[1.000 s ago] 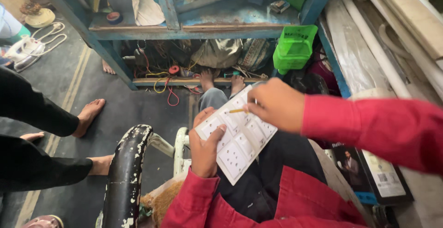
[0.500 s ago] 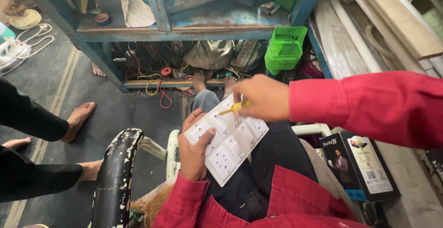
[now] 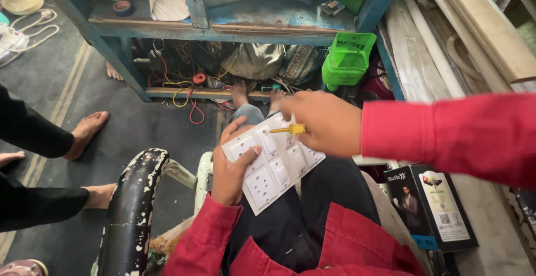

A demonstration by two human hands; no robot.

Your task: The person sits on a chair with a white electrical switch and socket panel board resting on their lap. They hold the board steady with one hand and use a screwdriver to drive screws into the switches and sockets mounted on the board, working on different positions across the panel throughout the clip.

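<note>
Two hands are engaged on one white switch-and-socket plate [image 3: 273,161], which is held face up over the lap of the seated person. The left hand [image 3: 231,167] is wrapped round the plate's left edge, with the thumb pressed onto its face and the fingers curled behind. The right hand [image 3: 321,122] is closed in a pinch on a small yellow-handled screwdriver [image 3: 289,129], whose thin shaft is pointed leftward over the upper part of the plate.

The step in hand is judged to be the working of a fixing or terminal on the plate with the tool. Whether the tip is seated on the plate or only held just above it cannot be told from this view. For the next move, a steady grip by the left hand and exact alignment of the tip would be called for, since the plate is unsupported beneath.

The plate lies directly below and slightly left of the right hand, and touches the left hand. A green plastic bin [image 3: 347,58] is noted beyond, under a blue workbench [image 3: 223,22], and a dark printed carton [image 3: 430,203] lies beside the right knee. Another person's bare feet [image 3: 86,133] are seen at the left.
</note>
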